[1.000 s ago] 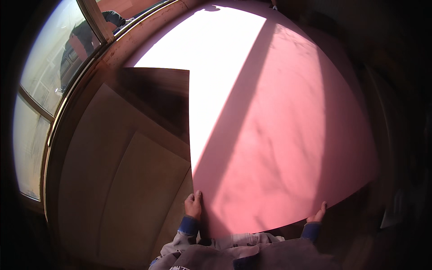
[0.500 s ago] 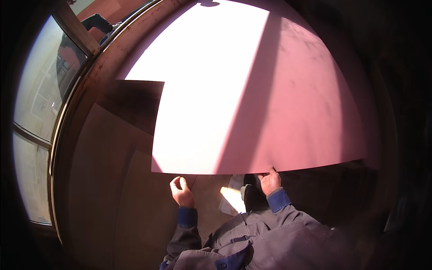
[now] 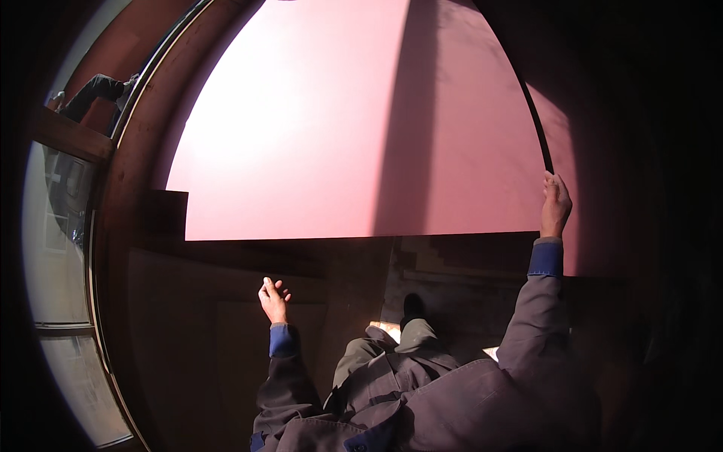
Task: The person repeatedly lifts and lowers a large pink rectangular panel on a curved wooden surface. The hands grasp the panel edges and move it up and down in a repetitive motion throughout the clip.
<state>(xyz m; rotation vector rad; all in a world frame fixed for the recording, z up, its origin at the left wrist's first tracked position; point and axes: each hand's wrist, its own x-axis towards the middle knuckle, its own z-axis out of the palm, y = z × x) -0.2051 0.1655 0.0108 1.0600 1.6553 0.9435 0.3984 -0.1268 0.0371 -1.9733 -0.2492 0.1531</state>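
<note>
A large flat reddish-brown board [image 3: 354, 128] stands raised in front of me, its lower edge level across the middle of the view, sunlit on its left half. My right hand [image 3: 556, 202] grips the board's right edge, arm stretched up. My left hand [image 3: 273, 299] hangs free below the board's lower edge, fingers loosely curled, holding nothing. My legs and a dark shoe [image 3: 412, 307] show below on the floor.
A curved wooden window frame [image 3: 124, 196] runs down the left side, with glass panes [image 3: 56, 248] beyond it. Brown wooden panels [image 3: 203, 339] lie under the board. Another person's dark sleeve [image 3: 94, 90] shows at the upper left. The right side is dark.
The board has tipped up further, its lower edge rising away from me. My right hand slid from the bottom edge to the right edge. My left hand let go and dropped below.
</note>
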